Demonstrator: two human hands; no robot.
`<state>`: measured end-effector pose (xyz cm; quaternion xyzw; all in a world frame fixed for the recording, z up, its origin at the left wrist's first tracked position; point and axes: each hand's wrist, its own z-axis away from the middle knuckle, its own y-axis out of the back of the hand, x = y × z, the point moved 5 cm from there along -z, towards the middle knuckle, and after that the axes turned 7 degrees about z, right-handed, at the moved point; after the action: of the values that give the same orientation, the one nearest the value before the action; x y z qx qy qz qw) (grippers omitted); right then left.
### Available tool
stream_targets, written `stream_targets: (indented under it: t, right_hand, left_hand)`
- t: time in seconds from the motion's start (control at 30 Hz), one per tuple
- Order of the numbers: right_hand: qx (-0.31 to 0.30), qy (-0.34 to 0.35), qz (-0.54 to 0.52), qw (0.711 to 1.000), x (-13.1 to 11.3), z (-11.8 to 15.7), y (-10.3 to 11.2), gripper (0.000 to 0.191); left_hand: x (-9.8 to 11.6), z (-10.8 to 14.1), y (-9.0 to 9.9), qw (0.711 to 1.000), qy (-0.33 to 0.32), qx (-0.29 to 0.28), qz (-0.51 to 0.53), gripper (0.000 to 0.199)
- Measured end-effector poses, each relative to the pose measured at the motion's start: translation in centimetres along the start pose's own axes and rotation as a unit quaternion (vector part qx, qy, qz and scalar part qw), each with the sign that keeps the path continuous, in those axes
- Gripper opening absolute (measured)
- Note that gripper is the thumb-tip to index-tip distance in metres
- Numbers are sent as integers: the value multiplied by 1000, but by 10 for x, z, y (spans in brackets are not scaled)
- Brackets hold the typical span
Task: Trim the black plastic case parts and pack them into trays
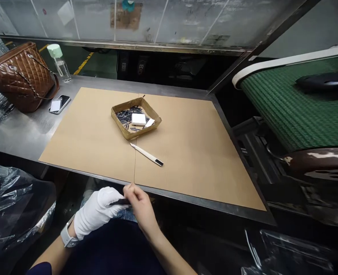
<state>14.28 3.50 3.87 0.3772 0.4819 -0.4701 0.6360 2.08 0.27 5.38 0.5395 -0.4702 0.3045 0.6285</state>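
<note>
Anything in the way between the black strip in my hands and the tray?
Nothing upright. A utility knife lies flat on the cardboard sheet by the tray's front corner, between the black strip and the tray.

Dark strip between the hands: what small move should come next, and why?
Probably set the dark strip into the cardboard tray. The white-gloved left hand and bare right hand appear to pinch it, and the tray already holds similar dark pieces.
</note>
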Motion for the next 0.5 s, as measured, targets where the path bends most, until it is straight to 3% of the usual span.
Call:
stream_targets:
  t: [0.13, 0.27, 0.37, 0.43, 0.5]
  right_hand:
    - [-10, -43, -45, 998, 3, -3, -1, 54]
    - [-45, -2, 18, 999, 2, -2, -7, 42]
    - [-16, 16, 57, 998, 6, -5, -7, 42]
    - [-6, -12, 39, 999, 12, -9, -5, 49]
    - [-29, -49, -17, 998, 16, -11, -5, 54]
  left_hand:
    - [1, 2, 1, 998, 56, 1, 19, 18]
    - [6, 3, 2, 997, 74, 0, -32, 17]
    - [7, 4, 2, 996, 67, 9, -51, 15]
    - [-1, 5, 4, 994, 105, 20, 5, 14]
    - [-14, 4, 8, 975, 154, 54, 149, 20]
